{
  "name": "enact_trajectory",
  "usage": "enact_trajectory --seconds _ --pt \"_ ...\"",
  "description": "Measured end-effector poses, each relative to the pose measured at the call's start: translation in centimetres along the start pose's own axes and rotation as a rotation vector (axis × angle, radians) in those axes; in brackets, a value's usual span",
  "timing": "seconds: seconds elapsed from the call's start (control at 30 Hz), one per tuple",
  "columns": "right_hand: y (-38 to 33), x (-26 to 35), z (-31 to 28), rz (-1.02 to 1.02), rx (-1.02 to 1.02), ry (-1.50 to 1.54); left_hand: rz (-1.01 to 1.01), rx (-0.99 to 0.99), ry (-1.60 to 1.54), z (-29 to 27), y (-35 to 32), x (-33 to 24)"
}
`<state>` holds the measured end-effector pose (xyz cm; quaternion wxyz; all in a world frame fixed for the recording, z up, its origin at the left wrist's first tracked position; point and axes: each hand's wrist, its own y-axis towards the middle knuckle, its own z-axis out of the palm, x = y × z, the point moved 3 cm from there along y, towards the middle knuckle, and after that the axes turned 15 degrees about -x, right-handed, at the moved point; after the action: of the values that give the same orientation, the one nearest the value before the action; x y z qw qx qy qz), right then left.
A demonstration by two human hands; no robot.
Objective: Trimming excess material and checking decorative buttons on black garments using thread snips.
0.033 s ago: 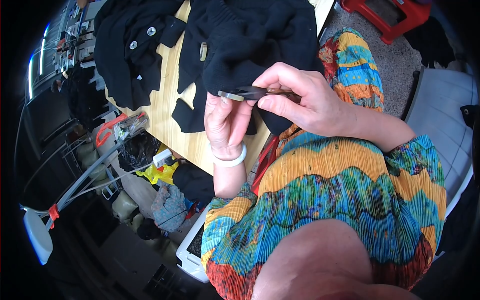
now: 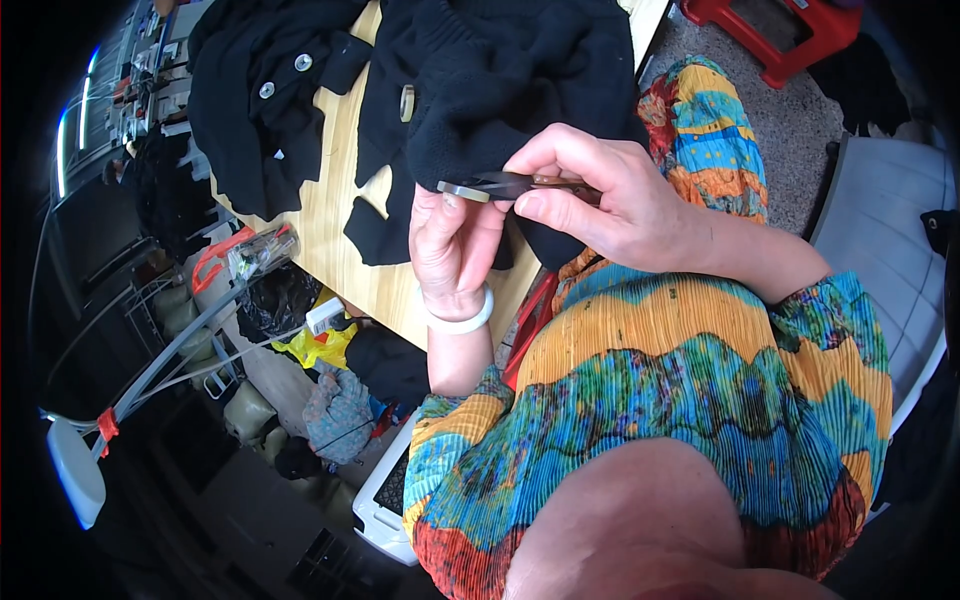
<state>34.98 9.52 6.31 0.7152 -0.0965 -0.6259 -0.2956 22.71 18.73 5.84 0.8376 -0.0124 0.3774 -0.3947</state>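
My left hand (image 2: 447, 240) pinches a round button (image 2: 462, 192) with a pale edge, held up between thumb and fingers. In my right hand (image 2: 610, 200) are small thread snips (image 2: 545, 183), gripped between thumb and fingers. Their dark blades reach left to the button; whether they touch it I cannot tell. Both hands are above the near edge of a black knitted garment (image 2: 520, 70). A second pale-edged button (image 2: 407, 103) stands out on its dark cloth. Farther left, another black garment (image 2: 240, 140) carries two shiny round buttons (image 2: 302, 62).
Under the garments is a light wooden table (image 2: 338, 150). A clear container (image 2: 262, 252) and a lamp arm (image 2: 180, 345) are at its left. Below it sits a yellow bag (image 2: 318, 347). A red stool (image 2: 770, 35) stands at the far right, a grey chair (image 2: 885, 205) nearer.
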Motion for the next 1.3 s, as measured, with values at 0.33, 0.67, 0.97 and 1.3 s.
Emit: enact_trajectory --seconds 0.33,0.67,0.97,1.3 --pt "0.4 0.3 0.1 -0.042 -0.034 -0.036 0.006 -0.002 0.078 -0.5 0.1 -0.1" --pt "4.7 -0.8 -3.4 0.167 -0.295 0.069 -0.079 -0.033 0.022 -0.7 0.7 -1.3" --pt "4.9 -1.2 0.5 0.023 0.046 0.087 -0.048 -0.02 0.184 1.0 1.3 -1.6" --pt "4.0 -4.1 -1.2 0.051 0.066 0.152 -0.13 -0.111 -0.037 -1.1 4.3 -4.4"
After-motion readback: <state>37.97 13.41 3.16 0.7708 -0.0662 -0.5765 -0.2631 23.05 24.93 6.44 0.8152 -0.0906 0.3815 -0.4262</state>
